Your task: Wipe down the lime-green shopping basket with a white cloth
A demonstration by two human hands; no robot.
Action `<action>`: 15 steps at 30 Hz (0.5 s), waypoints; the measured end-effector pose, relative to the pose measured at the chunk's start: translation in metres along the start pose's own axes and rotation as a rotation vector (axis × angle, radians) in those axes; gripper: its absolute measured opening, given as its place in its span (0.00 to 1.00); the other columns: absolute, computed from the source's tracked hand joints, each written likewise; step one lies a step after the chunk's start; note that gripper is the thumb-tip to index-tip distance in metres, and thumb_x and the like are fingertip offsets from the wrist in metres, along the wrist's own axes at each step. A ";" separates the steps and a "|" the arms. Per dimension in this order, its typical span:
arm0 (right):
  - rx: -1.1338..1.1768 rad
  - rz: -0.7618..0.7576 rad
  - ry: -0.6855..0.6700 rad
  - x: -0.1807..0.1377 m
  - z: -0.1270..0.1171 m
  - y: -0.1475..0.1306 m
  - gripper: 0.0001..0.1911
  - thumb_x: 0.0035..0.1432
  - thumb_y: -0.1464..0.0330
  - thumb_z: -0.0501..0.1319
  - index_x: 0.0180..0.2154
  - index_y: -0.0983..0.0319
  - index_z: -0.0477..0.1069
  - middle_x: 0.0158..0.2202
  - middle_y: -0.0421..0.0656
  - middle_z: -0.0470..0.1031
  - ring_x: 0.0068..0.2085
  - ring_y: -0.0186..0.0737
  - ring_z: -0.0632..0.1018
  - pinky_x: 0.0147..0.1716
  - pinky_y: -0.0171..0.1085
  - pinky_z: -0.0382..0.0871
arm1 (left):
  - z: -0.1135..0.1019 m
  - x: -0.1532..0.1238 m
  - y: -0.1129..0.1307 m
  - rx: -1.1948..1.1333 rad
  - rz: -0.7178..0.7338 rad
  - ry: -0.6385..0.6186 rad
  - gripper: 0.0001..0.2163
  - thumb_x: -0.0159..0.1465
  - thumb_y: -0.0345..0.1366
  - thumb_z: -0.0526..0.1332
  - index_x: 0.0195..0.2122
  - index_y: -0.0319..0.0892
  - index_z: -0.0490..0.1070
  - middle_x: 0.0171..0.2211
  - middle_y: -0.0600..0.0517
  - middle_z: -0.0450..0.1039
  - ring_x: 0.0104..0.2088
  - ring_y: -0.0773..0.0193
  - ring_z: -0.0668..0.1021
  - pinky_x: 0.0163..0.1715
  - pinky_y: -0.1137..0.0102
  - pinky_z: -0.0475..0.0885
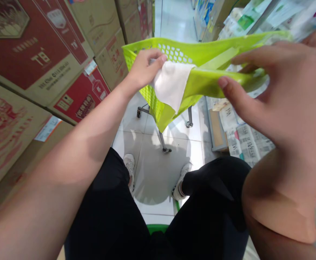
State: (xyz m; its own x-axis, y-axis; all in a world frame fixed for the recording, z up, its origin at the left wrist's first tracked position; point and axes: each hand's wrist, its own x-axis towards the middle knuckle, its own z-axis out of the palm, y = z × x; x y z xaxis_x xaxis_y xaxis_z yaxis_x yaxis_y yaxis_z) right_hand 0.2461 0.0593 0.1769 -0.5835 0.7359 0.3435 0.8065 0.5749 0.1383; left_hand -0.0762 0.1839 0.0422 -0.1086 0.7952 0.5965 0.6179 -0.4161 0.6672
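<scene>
A lime-green plastic basket cart [174, 54] on wheels stands in front of me in a shop aisle. My left hand [144, 68] is closed on a white cloth [171, 85] that lies pressed over the near rim of the basket. My right hand [277, 83] grips the green rim or handle [209, 83] on the right side, thumb under it and fingers curled over the top. My black-trousered legs and pale shoes show below.
Stacked cardboard cartons [39, 61] with red printing line the left side. Shelves of packaged goods [244, 18] and sheets of newspaper [244, 141] are on the right. The tiled floor aisle [174, 18] runs ahead beyond the cart.
</scene>
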 end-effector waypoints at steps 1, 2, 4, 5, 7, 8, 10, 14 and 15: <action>0.034 0.007 0.050 0.003 0.001 -0.005 0.43 0.74 0.37 0.42 0.66 0.59 0.74 0.55 0.57 0.81 0.67 0.79 0.66 0.65 0.74 0.57 | -0.001 0.001 0.003 0.036 -0.065 0.037 0.04 0.67 0.45 0.63 0.38 0.55 0.77 0.44 0.56 0.84 0.46 0.60 0.80 0.53 0.59 0.74; 0.089 0.003 0.097 0.005 0.002 -0.009 0.42 0.73 0.37 0.46 0.64 0.60 0.77 0.53 0.55 0.82 0.66 0.77 0.69 0.65 0.71 0.60 | -0.003 0.001 0.005 0.090 -0.134 0.096 0.02 0.66 0.41 0.66 0.39 0.55 0.76 0.46 0.55 0.84 0.49 0.59 0.79 0.57 0.58 0.72; 0.233 -0.059 0.157 0.011 0.005 -0.015 0.36 0.75 0.42 0.51 0.64 0.60 0.77 0.51 0.52 0.83 0.61 0.67 0.76 0.65 0.62 0.65 | -0.007 0.003 0.003 0.189 -0.242 0.203 0.07 0.62 0.37 0.70 0.40 0.55 0.75 0.50 0.54 0.82 0.54 0.57 0.76 0.64 0.54 0.67; 0.305 -0.100 0.179 0.015 0.006 -0.017 0.32 0.76 0.45 0.52 0.64 0.59 0.77 0.49 0.50 0.83 0.57 0.61 0.80 0.63 0.56 0.68 | -0.010 0.003 0.000 0.207 -0.275 0.221 0.09 0.62 0.39 0.72 0.42 0.55 0.76 0.51 0.55 0.81 0.55 0.57 0.75 0.65 0.54 0.66; 0.416 -0.154 0.221 0.024 0.004 -0.022 0.26 0.77 0.51 0.53 0.59 0.57 0.80 0.44 0.47 0.83 0.49 0.53 0.83 0.57 0.48 0.74 | -0.015 0.003 -0.003 0.174 -0.354 0.168 0.16 0.62 0.50 0.73 0.47 0.54 0.75 0.50 0.57 0.81 0.52 0.60 0.73 0.60 0.56 0.68; 0.446 -0.168 0.223 0.029 0.002 -0.024 0.25 0.78 0.52 0.51 0.56 0.56 0.82 0.41 0.46 0.83 0.45 0.51 0.84 0.54 0.47 0.76 | -0.018 0.002 -0.004 0.131 -0.398 0.111 0.22 0.61 0.58 0.71 0.50 0.52 0.75 0.49 0.57 0.82 0.49 0.62 0.73 0.56 0.57 0.70; 0.504 -0.155 0.172 0.043 -0.005 -0.028 0.25 0.79 0.53 0.50 0.48 0.55 0.85 0.36 0.45 0.83 0.37 0.49 0.83 0.47 0.48 0.78 | -0.025 0.000 -0.002 0.055 -0.463 -0.001 0.36 0.57 0.72 0.66 0.53 0.47 0.74 0.48 0.55 0.83 0.45 0.64 0.75 0.49 0.59 0.71; 0.565 -0.049 -0.107 0.071 -0.015 -0.040 0.18 0.73 0.54 0.62 0.56 0.52 0.83 0.34 0.38 0.84 0.30 0.43 0.82 0.38 0.43 0.79 | -0.043 -0.002 0.012 0.077 -0.507 -0.105 0.49 0.43 0.82 0.61 0.52 0.46 0.76 0.42 0.52 0.83 0.41 0.61 0.78 0.46 0.57 0.71; 0.514 -0.047 -0.159 0.077 -0.014 -0.045 0.21 0.71 0.55 0.64 0.61 0.50 0.80 0.36 0.37 0.85 0.33 0.44 0.83 0.41 0.43 0.79 | -0.047 -0.002 0.017 0.101 -0.503 -0.121 0.49 0.43 0.82 0.61 0.52 0.47 0.76 0.39 0.52 0.83 0.42 0.61 0.78 0.46 0.57 0.70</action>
State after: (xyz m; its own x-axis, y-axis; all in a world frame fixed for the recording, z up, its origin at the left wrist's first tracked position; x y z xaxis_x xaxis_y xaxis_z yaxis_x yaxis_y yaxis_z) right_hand 0.1666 0.0853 0.2106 -0.6572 0.7273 0.1979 0.6517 0.6802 -0.3357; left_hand -0.1027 0.1546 0.0732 -0.3245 0.9333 0.1537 0.5848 0.0702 0.8081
